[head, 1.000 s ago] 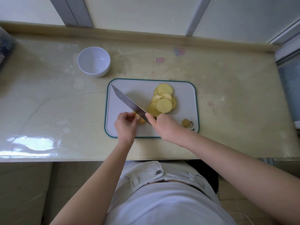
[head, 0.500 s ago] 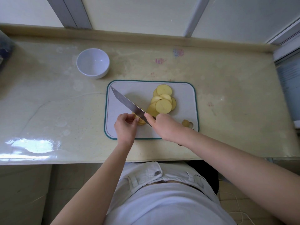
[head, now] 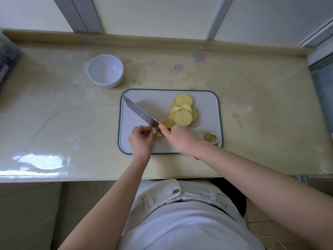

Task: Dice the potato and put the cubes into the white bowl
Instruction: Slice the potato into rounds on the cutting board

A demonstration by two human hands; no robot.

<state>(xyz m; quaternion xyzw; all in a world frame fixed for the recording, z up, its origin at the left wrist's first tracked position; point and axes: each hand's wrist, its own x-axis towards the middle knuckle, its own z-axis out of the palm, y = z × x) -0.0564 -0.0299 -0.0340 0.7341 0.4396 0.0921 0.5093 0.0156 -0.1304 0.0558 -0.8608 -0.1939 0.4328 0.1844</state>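
Observation:
A white cutting board with a green rim lies mid-counter. Several round yellow potato slices are piled on its far right part. My left hand pinches a small potato piece near the board's front left. My right hand grips the knife by its handle, forefinger along the spine; the blade slants toward the board's far left corner and rests against the held piece. The white bowl stands empty beyond the board, to the left.
A small potato end piece lies at the board's front right. A dark bag or container sits at the counter's far left edge. A raised ledge and window frames run along the back. The counter's front edge is just below my wrists.
Hardly anything moved: both hands and the knife hold the same pose on the potato piece; the view shifted slightly.

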